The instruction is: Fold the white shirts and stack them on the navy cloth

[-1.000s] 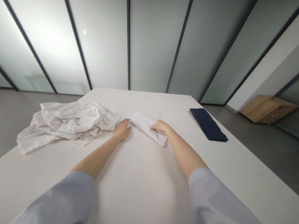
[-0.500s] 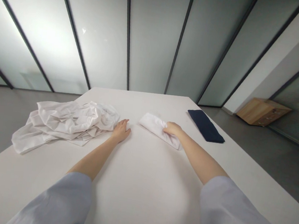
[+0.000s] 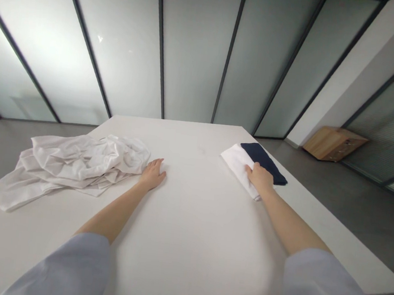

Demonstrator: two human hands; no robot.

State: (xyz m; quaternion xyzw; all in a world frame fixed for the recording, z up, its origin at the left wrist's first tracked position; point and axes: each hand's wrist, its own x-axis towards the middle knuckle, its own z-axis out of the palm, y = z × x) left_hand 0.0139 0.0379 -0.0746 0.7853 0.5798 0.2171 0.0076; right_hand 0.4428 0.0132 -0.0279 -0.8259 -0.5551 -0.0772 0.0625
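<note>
I have the right hand (image 3: pixel 260 178) with its fingers closed on the folded white cloth (image 3: pixel 236 161), which is on the right side of the desk (image 3: pixel 187 240), right beside the navy cloth (image 3: pixel 260 155); I cannot tell whether they overlap. My left hand (image 3: pixel 153 175), fingers loosely spread and gripping nothing, sits near the crumpled white heap (image 3: pixel 83 159).

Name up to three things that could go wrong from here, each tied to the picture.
1. The right hand alone grips the flat, folded white cloth, so its layers might slip open.
2. That cloth is close to the folded, rectangular navy cloth and could push it toward the right edge of the white table.
3. The crumpled heap of white cloth reaches the left edge; a bump from the left hand beside it could send part over.
</note>
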